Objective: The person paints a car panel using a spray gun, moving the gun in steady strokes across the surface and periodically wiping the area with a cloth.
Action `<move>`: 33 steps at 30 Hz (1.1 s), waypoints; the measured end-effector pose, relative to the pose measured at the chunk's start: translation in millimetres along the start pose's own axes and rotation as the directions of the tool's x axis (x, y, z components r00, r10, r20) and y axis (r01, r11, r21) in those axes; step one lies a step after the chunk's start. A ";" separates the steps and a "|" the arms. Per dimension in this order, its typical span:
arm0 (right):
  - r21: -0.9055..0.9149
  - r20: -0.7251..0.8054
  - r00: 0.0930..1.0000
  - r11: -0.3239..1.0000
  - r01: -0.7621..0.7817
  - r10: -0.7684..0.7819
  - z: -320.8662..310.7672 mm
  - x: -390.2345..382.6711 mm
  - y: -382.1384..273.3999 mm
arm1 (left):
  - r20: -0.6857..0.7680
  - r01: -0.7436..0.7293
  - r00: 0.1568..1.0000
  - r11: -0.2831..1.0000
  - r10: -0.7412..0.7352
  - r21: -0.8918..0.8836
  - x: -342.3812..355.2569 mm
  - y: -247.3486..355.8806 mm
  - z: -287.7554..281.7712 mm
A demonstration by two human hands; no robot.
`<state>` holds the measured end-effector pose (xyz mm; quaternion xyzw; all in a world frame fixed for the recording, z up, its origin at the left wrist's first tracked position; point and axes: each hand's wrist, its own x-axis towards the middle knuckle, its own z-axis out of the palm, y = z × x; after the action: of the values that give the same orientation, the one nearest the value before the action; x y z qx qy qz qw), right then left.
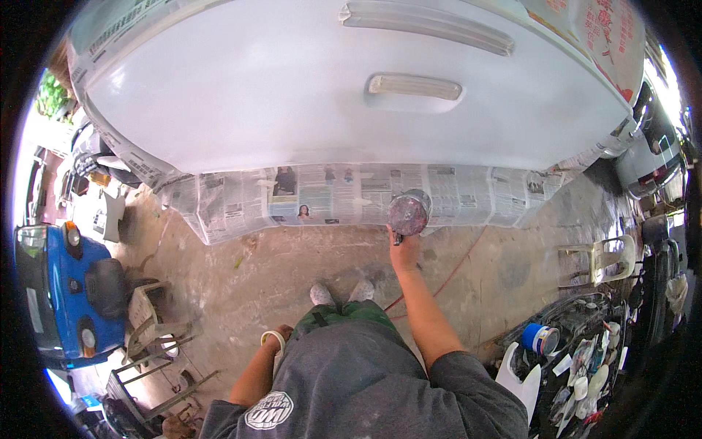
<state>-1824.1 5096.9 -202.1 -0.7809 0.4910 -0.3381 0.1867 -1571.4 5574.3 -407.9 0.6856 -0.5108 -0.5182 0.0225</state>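
Note:
My right hand reaches forward, closed round a spray gun whose round, paint-stained cup faces up. The gun is in front of a white vehicle panel. Newspaper sheets hang along the panel's lower edge, partly behind the cup. Wrapped coverings lie over a door handle and a long strip above it. Low by my left hip is my left hand, its fingers mostly hidden against my clothes. A pale ring circles it near the wrist; whether bracelet or tape roll is unclear.
A red hose trails across the concrete floor. To the left stand a blue vehicle front part and a metal frame. On the right are a plastic chair and a cluttered dark surface with a blue-and-white can.

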 end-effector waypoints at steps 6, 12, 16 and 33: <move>-0.243 -0.005 0.985 0.956 0.164 -0.171 30.6 -5.5 29.6 | -0.055 0.391 0.903 0.868 -0.426 -0.308 -19.6 67.1 -25.6; -0.094 0.306 0.946 0.985 0.145 -0.110 38.8 12.9 -27.9 | -0.077 0.552 0.787 0.755 -0.612 -0.355 -48.0 63.6 -25.3; -0.063 0.268 0.940 0.969 0.238 -0.213 58.4 11.6 -39.4 | -0.068 0.497 0.809 0.741 -0.584 -0.452 -53.2 73.1 -49.6; 0.042 0.325 0.915 0.970 0.239 -0.239 130.9 -48.8 -198.4 | 0.175 0.168 0.964 0.967 -0.202 0.192 -75.1 -134.0 -109.5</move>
<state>-1618.0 5224.1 -187.1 -0.8801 0.3538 -0.2244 0.2235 -1395.9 5638.0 -380.7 0.6762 -0.4876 -0.5351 -0.1364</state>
